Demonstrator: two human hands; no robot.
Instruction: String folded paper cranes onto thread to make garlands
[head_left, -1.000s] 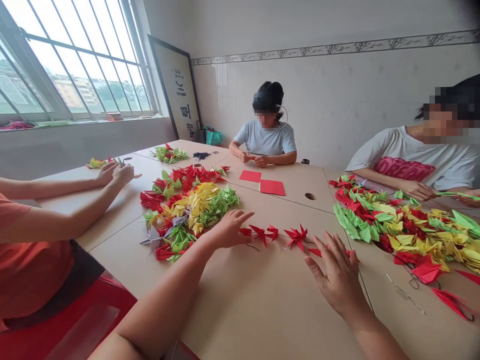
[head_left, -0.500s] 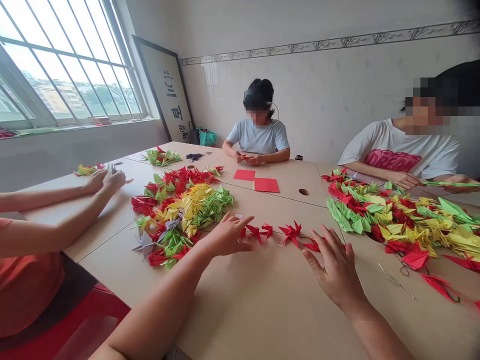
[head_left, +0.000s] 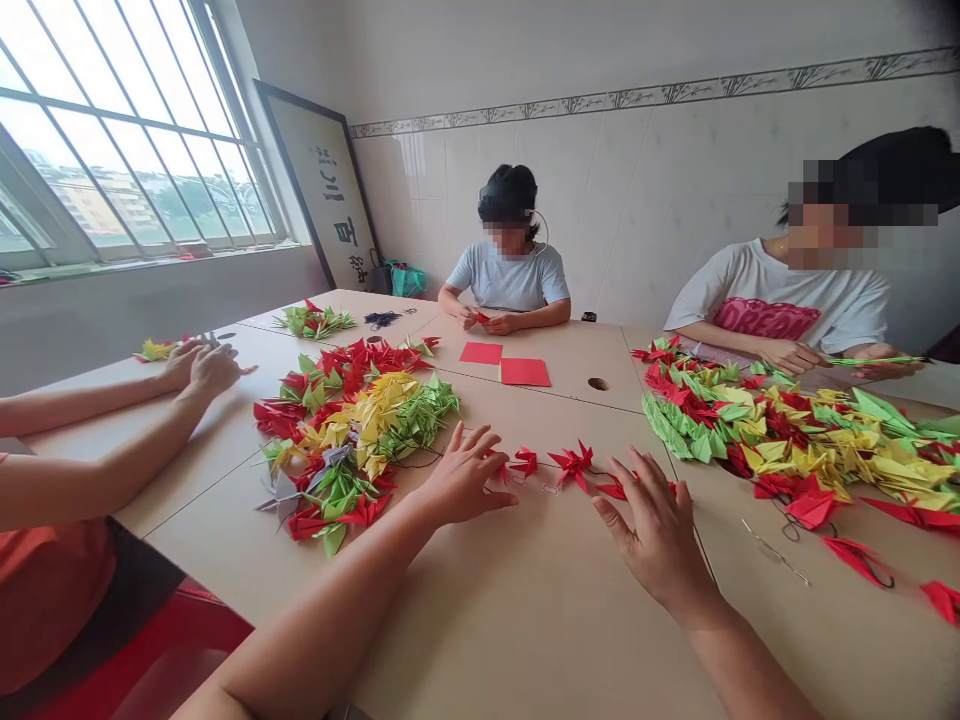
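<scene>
My left hand (head_left: 465, 480) rests on the table (head_left: 525, 600) with fingers spread, its tips touching a red paper crane (head_left: 523, 463) in a short string of red cranes. More red cranes (head_left: 572, 464) lie between my hands. My right hand (head_left: 656, 530) hovers flat with fingers apart just behind them, covering another red crane (head_left: 613, 490). Neither hand holds anything.
A pile of red, yellow and green cranes (head_left: 352, 420) lies left of my hands; a long strand (head_left: 787, 440) spreads to the right. Red paper squares (head_left: 504, 362) sit mid-table beside a hole (head_left: 598, 383). Three other people sit around the table, folding.
The view shifted slightly right and down. My left hand edged toward the red cranes; my right hand stayed spread near them.
</scene>
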